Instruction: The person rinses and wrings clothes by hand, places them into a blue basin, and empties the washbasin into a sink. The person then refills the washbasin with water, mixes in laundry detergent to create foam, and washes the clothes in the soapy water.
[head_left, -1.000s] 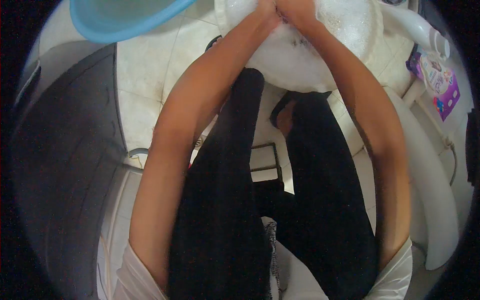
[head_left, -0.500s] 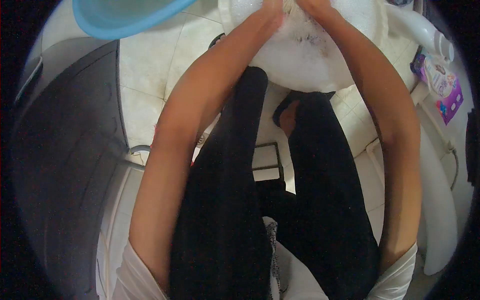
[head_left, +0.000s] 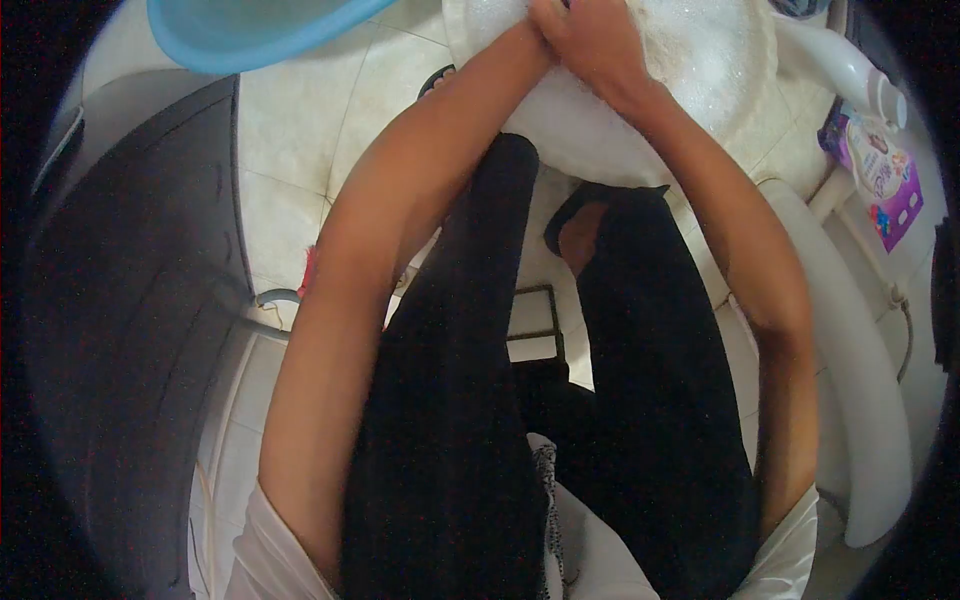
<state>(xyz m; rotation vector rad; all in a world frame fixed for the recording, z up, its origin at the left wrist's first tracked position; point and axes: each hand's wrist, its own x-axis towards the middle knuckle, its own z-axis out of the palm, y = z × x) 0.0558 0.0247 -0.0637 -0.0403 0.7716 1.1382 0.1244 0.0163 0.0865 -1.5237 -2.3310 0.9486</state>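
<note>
A white basin (head_left: pixel 610 165) filled with soapy foam (head_left: pixel 700 60) stands in front of my knees. Both hands meet over it at the upper edge of the head view. My right hand (head_left: pixel 600 48) lies with its back toward me, bent inward and closed against my left hand (head_left: pixel 545 18). A small dark bit shows between them, too little to name. The fingers of my left hand are cut off by the frame and covered by the right. Suds spread on both sides of my wrists.
A light blue tub (head_left: pixel 240 55) is at the upper left, by a dark grey panel (head_left: pixel 140 300). On the right lie a white bottle (head_left: pixel 840 65), a purple and white packet (head_left: pixel 885 175) and a curved white pipe-like piece (head_left: pixel 860 370). Pale tiles (head_left: pixel 290 130) cover the floor.
My right hand has moved left across the basin, from beside the left hand to against it. The dark patch seen in the foam between my arms no longer shows.
</note>
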